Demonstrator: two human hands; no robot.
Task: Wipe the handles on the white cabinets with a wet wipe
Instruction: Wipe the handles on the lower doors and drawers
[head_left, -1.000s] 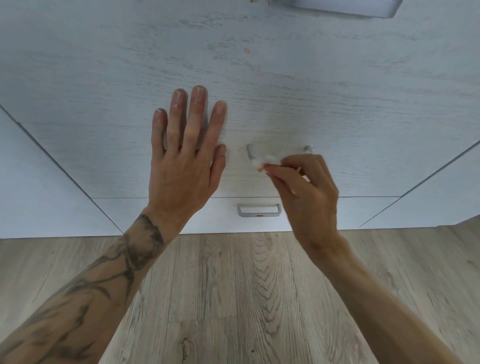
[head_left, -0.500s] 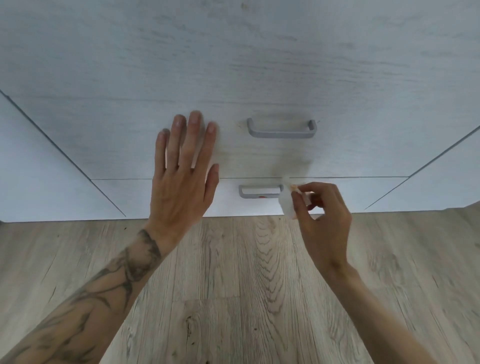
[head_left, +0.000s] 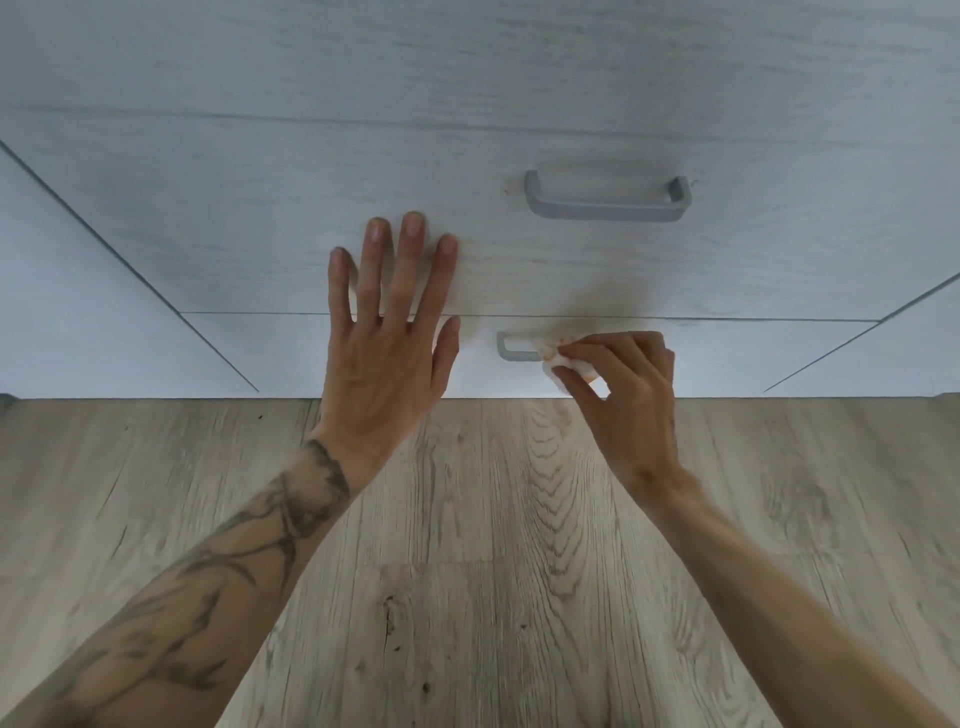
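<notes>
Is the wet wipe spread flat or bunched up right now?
Bunched up. The white wet wipe is a small wad pinched in the right hand, pressed on the lower grey metal drawer handle, with orange-brown marks on it.

Pale whites, greys and oak grain

White woodgrain cabinets (head_left: 260, 208); grey handles (head_left: 605, 202); orange-stained white wipe (head_left: 563, 361); grey-brown oak floor (head_left: 493, 571) at 6 o'clock; dark forearm tattoo (head_left: 249, 561).

Soft, even daylight, faint shadows on the cabinet front (head_left: 260, 208), wide-angle bowing at edges.

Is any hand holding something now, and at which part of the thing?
The right hand pinches a crumpled wet wipe between thumb and fingertips, at its right edge, against the lower handle. The left hand holds nothing; it lies flat on the cabinet front.
</notes>
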